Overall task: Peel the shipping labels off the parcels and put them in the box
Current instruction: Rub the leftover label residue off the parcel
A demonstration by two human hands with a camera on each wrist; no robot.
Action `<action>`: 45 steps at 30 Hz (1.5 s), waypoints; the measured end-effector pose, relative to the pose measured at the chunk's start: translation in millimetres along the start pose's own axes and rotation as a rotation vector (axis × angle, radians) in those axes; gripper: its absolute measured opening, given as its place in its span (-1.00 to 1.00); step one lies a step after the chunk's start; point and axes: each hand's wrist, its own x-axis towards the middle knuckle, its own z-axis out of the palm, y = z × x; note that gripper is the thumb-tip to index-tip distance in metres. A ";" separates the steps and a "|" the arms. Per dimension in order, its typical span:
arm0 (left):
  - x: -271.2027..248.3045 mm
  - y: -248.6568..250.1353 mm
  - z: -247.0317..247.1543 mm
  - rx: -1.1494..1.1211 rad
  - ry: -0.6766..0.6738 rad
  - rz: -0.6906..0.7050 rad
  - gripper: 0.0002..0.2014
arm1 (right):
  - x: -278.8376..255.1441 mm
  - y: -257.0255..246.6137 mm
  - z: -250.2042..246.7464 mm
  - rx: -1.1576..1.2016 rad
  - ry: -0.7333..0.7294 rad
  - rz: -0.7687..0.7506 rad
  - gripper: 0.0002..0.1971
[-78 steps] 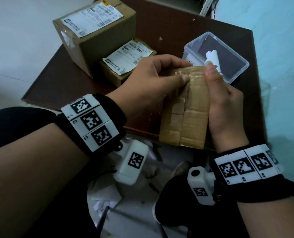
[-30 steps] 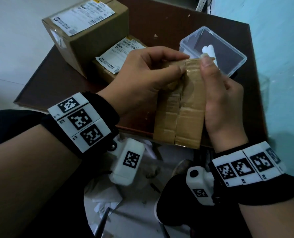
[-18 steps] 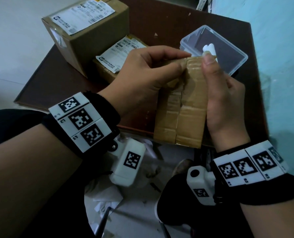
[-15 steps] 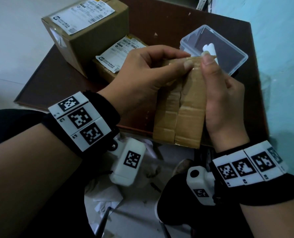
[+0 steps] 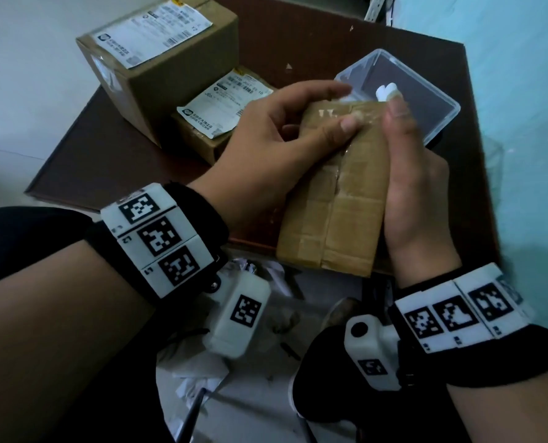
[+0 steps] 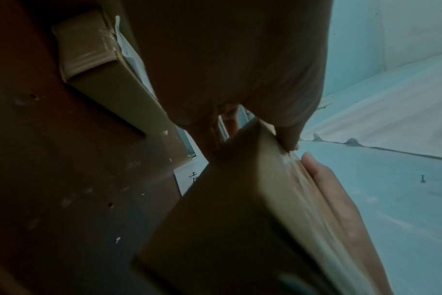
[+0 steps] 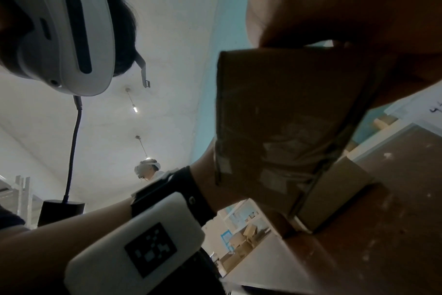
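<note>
A small brown taped parcel is held upright over the near table edge by both hands. My left hand grips its top left corner, the thumb pressed on a whitish scrap of label near the top edge. My right hand holds the right side, its thumb along the edge. In the left wrist view the parcel has the right hand's fingers against it. In the right wrist view, the parcel shows its taped face. A clear plastic box behind holds a rolled white label.
A large parcel with a white label stands at the back left of the brown table. A flat parcel with its label lies beside it. Torn paper lies on the floor.
My left thumb has slid a little to the right along the parcel's top edge. Both hands keep their hold on the parcel, which has barely moved.
</note>
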 end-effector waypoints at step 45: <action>-9.9 1.8 15.7 0.413 0.217 0.185 -0.83 | -15.7 18.8 12.3 -0.069 0.006 -0.224 -0.71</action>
